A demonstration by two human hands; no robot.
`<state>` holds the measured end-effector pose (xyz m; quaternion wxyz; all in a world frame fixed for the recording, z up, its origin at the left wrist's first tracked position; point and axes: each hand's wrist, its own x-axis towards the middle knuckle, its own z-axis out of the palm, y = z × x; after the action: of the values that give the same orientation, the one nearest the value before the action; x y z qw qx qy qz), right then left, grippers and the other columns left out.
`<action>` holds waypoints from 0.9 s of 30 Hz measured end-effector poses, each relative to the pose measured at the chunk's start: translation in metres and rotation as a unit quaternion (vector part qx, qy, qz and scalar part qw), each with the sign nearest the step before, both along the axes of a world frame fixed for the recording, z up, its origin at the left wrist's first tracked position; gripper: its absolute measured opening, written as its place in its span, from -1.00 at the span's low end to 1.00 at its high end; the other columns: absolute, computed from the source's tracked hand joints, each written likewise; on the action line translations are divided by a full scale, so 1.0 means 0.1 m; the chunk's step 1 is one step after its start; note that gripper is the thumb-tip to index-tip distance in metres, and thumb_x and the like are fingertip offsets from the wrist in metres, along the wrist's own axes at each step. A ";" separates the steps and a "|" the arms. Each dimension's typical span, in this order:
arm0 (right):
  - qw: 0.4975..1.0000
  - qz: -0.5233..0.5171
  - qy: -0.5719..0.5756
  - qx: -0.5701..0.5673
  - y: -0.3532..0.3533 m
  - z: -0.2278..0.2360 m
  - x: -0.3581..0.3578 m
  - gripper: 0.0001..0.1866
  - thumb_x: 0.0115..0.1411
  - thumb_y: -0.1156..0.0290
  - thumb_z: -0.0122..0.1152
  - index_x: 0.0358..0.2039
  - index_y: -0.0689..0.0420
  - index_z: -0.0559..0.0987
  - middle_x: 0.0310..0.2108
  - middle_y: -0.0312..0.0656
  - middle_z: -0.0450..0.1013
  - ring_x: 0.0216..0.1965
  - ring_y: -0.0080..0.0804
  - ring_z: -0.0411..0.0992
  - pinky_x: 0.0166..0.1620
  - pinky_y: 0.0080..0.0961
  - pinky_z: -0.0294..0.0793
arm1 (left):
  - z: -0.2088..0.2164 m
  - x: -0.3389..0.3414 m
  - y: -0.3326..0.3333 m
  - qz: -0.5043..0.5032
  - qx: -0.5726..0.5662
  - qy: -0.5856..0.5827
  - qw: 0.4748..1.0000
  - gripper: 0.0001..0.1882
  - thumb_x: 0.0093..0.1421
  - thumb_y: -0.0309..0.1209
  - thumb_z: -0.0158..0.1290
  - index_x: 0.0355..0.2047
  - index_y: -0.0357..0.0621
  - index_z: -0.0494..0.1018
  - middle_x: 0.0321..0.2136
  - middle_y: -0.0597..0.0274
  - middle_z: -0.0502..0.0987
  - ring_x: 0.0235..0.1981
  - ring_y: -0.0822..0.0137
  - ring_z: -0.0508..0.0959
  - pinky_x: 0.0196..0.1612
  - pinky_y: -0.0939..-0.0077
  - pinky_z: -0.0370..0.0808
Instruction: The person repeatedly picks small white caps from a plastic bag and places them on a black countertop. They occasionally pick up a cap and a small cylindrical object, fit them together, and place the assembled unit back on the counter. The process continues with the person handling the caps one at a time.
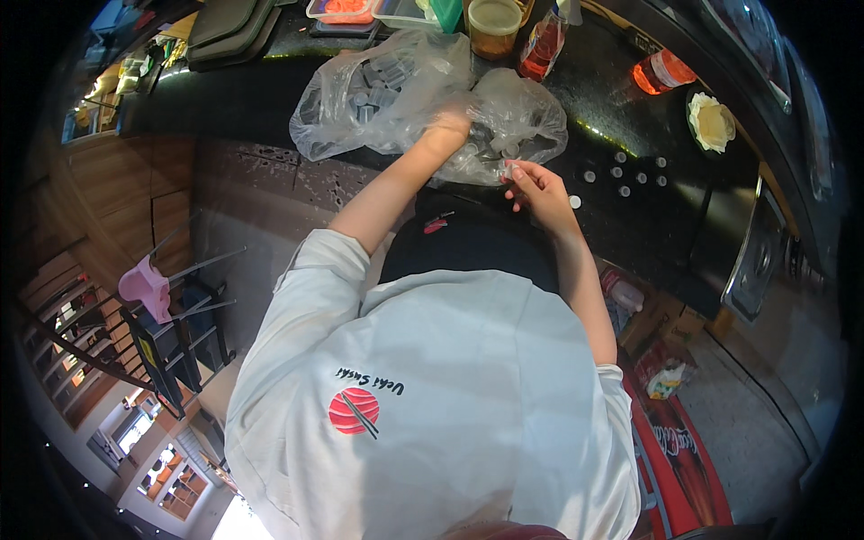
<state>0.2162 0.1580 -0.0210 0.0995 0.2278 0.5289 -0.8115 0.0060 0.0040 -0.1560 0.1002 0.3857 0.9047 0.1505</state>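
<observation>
Head camera: we look down past a white shirt [432,360] at our two hands over a dark counter [387,164]. Our left hand [453,124] reaches forward to where two clear plastic bags meet. Its fingers are hidden by crumpled film, so we cannot tell whether they grip anything.

The left plastic bag [317,121] holds a heap of small translucent cups [373,85], while the right plastic bag [531,99] bunches beside it and covers small, clear, rounded pieces [490,144] that we cannot make out fully. Our right hand [544,191] is at the near edge of this second bag. Thumb and forefinger are pinched together on a small pale piece [509,169], too blurred for us to name.

To the right of our right hand, a white disc [575,202] lies just beside the wrist, and farther right seven small round containers [624,191] stand in a loose group, apart from one another.

Beyond the bags we see a tub of amber contents [494,31] and a bottle of red liquid [542,47]. A second red bottle [663,72] and a bowl with pale crumpled contents [712,123] sit toward the right. Stacked dark trays [232,31] are at the far left.
</observation>
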 end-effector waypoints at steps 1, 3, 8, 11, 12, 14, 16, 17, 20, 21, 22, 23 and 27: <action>1.000 -0.005 0.003 -0.001 0.00 -0.04 0.00 -0.63 0.39 0.28 0.19 0.09 0.26 0.53 -0.23 -0.23 0.58 -0.34 -0.61 0.48 -0.39 -0.64 0.48 | 0.05 -0.03 0.11 0.010 -0.028 -0.030 0.999 -0.64 0.26 -0.29 0.03 0.03 -0.14 0.52 -0.04 -0.17 0.57 -0.04 -0.16 0.58 0.03 0.01 0.52; 0.999 -0.021 -0.011 0.022 0.01 -0.08 0.02 -0.62 0.38 0.30 0.19 0.10 0.27 0.53 -0.24 -0.24 0.58 -0.35 -0.61 0.48 -0.40 -0.65 0.48 | 0.22 -0.05 0.23 -0.003 -0.054 -0.057 0.997 -0.61 0.26 -0.24 0.04 0.04 -0.13 0.51 -0.01 -0.17 0.56 0.00 -0.16 0.56 0.06 0.02 0.51; 0.992 -0.020 -0.016 0.122 0.00 -0.09 -0.09 -0.61 0.34 0.30 0.24 0.10 0.24 0.55 -0.25 -0.25 0.58 -0.38 -0.61 0.48 -0.39 -0.62 0.49 | 0.27 0.09 0.19 -0.011 0.004 0.006 1.000 -0.58 0.16 -0.23 0.20 0.00 -0.13 0.56 -0.03 -0.09 0.59 0.01 -0.13 0.58 0.11 0.09 0.50; 0.969 0.007 -0.015 0.248 -0.01 -0.13 -0.21 -0.64 0.28 0.30 0.29 0.04 0.17 0.61 -0.26 -0.16 0.58 -0.37 -0.48 0.52 -0.34 -0.49 0.53 | 0.36 0.12 0.14 -0.038 0.030 0.033 0.998 -0.57 0.16 -0.19 0.20 -0.01 -0.13 0.58 -0.03 -0.10 0.60 0.03 -0.09 0.58 0.13 0.11 0.49; 0.948 0.019 -0.008 0.317 -0.02 -0.17 -0.26 -0.66 0.25 0.31 0.30 0.01 0.15 0.63 -0.26 -0.11 0.59 -0.35 -0.40 0.55 -0.31 -0.43 0.55 | 0.42 0.07 0.18 -0.031 -0.031 -0.025 0.999 -0.56 0.16 -0.19 0.20 0.01 -0.11 0.58 -0.02 -0.09 0.60 0.04 -0.08 0.58 0.12 0.12 0.49; 0.902 0.050 0.013 0.428 -0.04 -0.22 -0.37 -0.69 0.20 0.34 0.31 -0.05 0.13 0.67 -0.24 -0.02 0.59 -0.30 -0.23 0.59 -0.24 -0.31 0.58 | 0.68 -0.07 0.30 -0.018 -0.155 -0.137 0.978 -0.54 0.16 -0.18 0.19 0.04 -0.07 0.57 0.00 -0.07 0.60 0.04 -0.05 0.59 0.12 0.12 0.49; 0.853 0.095 0.044 0.512 -0.06 -0.23 -0.50 -0.71 0.16 0.37 0.30 -0.09 0.12 0.69 -0.21 0.06 0.59 -0.23 -0.05 0.61 -0.15 -0.21 0.60 | 0.77 -0.24 0.30 -0.062 -0.224 -0.171 0.958 -0.54 0.19 -0.09 0.12 0.02 -0.04 0.58 0.00 -0.04 0.60 0.02 -0.03 0.59 0.10 0.12 0.50; 0.829 0.118 0.045 0.545 -0.07 -0.28 -0.55 -0.71 0.15 0.37 0.29 -0.10 0.12 0.69 -0.20 0.06 0.59 -0.21 -0.02 0.60 -0.13 -0.19 0.60 | 0.78 -0.32 0.27 -0.082 -0.258 -0.189 0.944 -0.53 0.20 -0.04 0.08 0.01 -0.03 0.59 0.00 -0.02 0.60 0.01 -0.02 0.60 0.09 0.12 0.50; 0.747 0.190 0.039 0.636 -0.12 -0.58 -0.65 -0.74 0.16 0.35 0.26 -0.14 0.08 0.70 -0.19 0.04 0.60 -0.19 0.00 0.60 -0.11 -0.15 0.59 | 0.80 -0.22 0.13 -0.158 -0.284 -0.158 0.932 -0.61 0.20 -0.09 0.13 -0.03 0.06 0.63 -0.09 0.01 0.65 -0.04 0.00 0.63 0.02 0.11 0.55; 0.718 0.218 0.032 0.661 -0.11 -0.71 -0.66 -0.75 0.17 0.31 0.25 -0.15 0.04 0.70 -0.22 0.02 0.61 -0.21 -0.03 0.60 -0.11 -0.16 0.59 | 0.82 -0.09 0.05 -0.176 -0.288 -0.138 0.931 -0.61 0.20 -0.10 0.15 -0.02 0.07 0.63 -0.10 0.03 0.66 -0.05 0.00 0.63 0.01 0.11 0.55; 0.687 0.240 0.022 0.685 -0.09 -0.83 -0.67 -0.76 0.18 0.27 0.25 -0.16 0.00 0.71 -0.25 0.00 0.61 -0.23 -0.05 0.60 -0.12 -0.17 0.59 | 1.00 0.06 0.09 -0.109 -0.338 -0.169 0.920 -0.57 0.15 -0.09 0.24 0.02 0.12 0.62 -0.06 0.07 0.65 0.01 0.04 0.61 0.08 0.17 0.53; 0.680 0.246 0.031 0.691 -0.09 -0.90 -0.67 -0.75 0.19 0.25 0.25 -0.15 -0.02 0.70 -0.26 -0.01 0.61 -0.22 -0.07 0.60 -0.12 -0.17 0.59 | 1.09 0.16 0.03 -0.105 -0.338 -0.154 0.922 -0.54 0.14 -0.07 0.26 0.04 0.15 0.61 -0.04 0.08 0.64 0.04 0.05 0.60 0.11 0.19 0.51; 0.651 0.274 0.066 0.705 -0.20 -0.94 -0.69 -0.68 0.19 0.19 0.27 -0.05 -0.06 0.65 -0.22 -0.03 0.61 -0.17 -0.10 0.60 -0.10 -0.18 0.58 | 1.11 0.29 -0.22 -0.099 -0.327 -0.123 0.932 -0.44 0.08 -0.01 0.33 0.11 0.26 0.57 0.05 0.09 0.59 0.16 0.11 0.52 0.21 0.25 0.44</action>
<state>0.1468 0.1381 -0.1150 0.0916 0.0204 0.9852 -0.1434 0.0353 -0.0182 -0.0452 0.3457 0.3975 0.8417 -0.1183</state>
